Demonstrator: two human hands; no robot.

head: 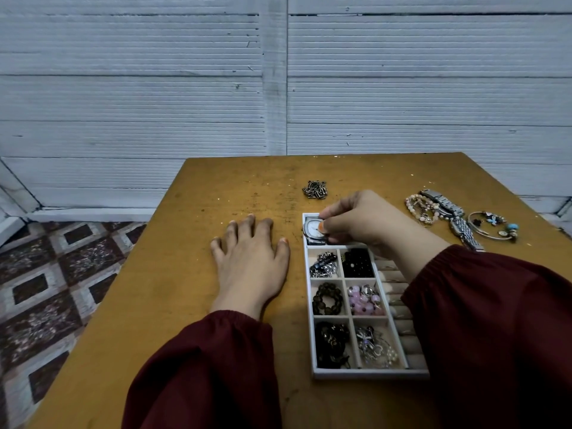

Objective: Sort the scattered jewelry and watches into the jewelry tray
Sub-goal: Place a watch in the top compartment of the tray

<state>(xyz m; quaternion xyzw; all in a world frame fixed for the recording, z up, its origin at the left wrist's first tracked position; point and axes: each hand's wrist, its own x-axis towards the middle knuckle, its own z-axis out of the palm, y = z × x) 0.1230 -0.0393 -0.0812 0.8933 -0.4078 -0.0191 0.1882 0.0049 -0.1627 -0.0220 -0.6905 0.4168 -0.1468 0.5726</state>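
Watch (314, 231) – round white dial, dark metal case – sits in the far end compartment of the tray (368, 373), a white-rimmed rectangular box with a beige lining. Right hand (365, 221) pinches the watch, thumb on the dial and fingers curled over the case; whether it already rests on the lining is hard to tell.

Six square cells nearer the person hold:
- silver bits (323, 265)
- glossy black beads (357, 263)
- a brown bead bracelet (327, 298)
- pink beads (365, 300)
- a black tangle (331, 343)
- a silver and pearl tangle (374, 345)

Padded ring rolls (399, 305) run down the tray's right side, partly under the dark red sleeve.

Left hand (250, 258) lies flat on the table (185, 274), fingers spread, holding nothing, just left of the tray. The tabletop is scuffed ochre.

Loose on the table are a chain pile (315, 189) beyond the tray and, to the right, a pink bracelet (421, 209), a steel-link watch (458, 221) and a charm bangle (492, 227).
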